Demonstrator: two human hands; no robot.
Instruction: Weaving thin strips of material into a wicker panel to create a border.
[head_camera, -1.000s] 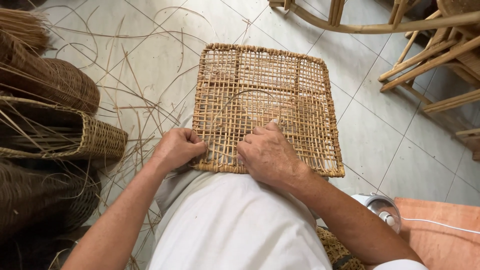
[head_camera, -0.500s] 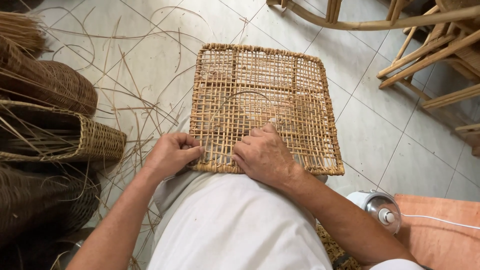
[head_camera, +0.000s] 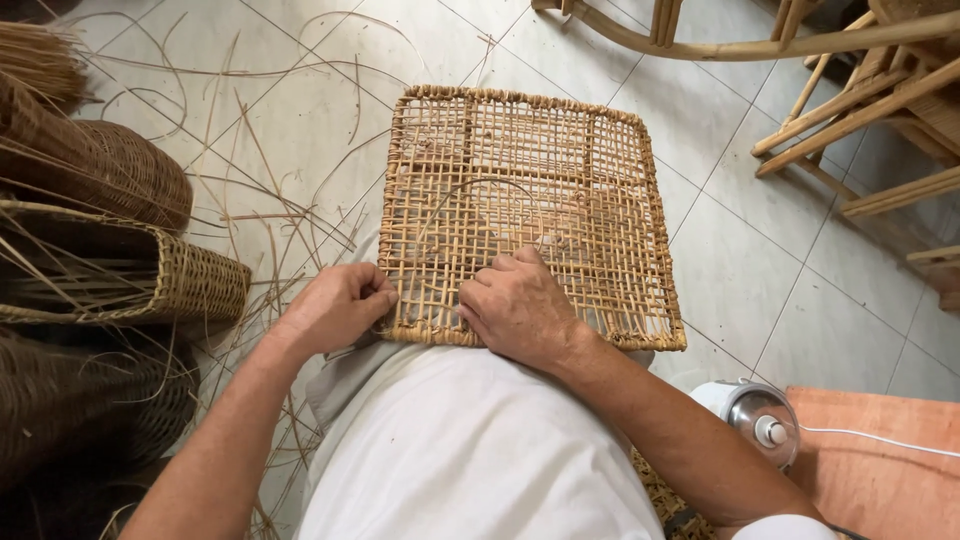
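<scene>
A square woven rattan panel (head_camera: 560, 170) with an open lattice rests on my lap and reaches out over the tiled floor. My left hand (head_camera: 335, 308) grips its near left edge, fingers curled around the border. My right hand (head_camera: 518, 308) lies on the near middle of the panel, fingers bent and pinching a thin cane strand (head_camera: 470, 195) that loops up across the weave.
Woven baskets (head_camera: 120, 280) are stacked at the left, with loose cane strands (head_camera: 270, 215) scattered over the floor tiles. Wooden chair frames (head_camera: 850, 110) stand at the top right. A small white and metal appliance (head_camera: 755, 420) with a cord sits by an orange mat (head_camera: 880, 460).
Both hands stay at the panel's near edge; the right hand has shifted slightly on the weave. The view has moved a little.
</scene>
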